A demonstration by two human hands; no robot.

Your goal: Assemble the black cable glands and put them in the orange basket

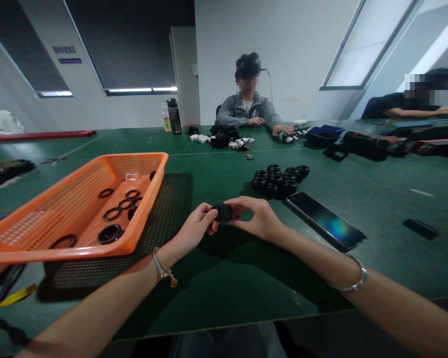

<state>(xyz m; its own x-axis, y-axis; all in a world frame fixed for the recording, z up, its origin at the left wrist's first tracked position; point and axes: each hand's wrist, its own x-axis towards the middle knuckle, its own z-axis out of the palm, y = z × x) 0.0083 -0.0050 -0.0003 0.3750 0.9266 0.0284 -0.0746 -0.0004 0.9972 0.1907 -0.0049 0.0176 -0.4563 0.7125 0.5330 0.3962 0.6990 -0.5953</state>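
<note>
Between my two hands, above the green table, is a small black threaded-looking plastic fitting. My left hand pinches its left end between thumb and fingers. On the other side, my right hand grips the right end with thumb and fingertips. The fitting's finer details are too dark to make out. Beyond my right hand, several similar black round fittings stand clustered on the table. To the left, an orange mesh basket holds several black rings and a thicker black nut-like piece.
A smartphone lies right of my right forearm, with a dark flat piece farther right. Across the green table sits a person beside black and white parts. Another person leans at far right. Bottles stand at the back.
</note>
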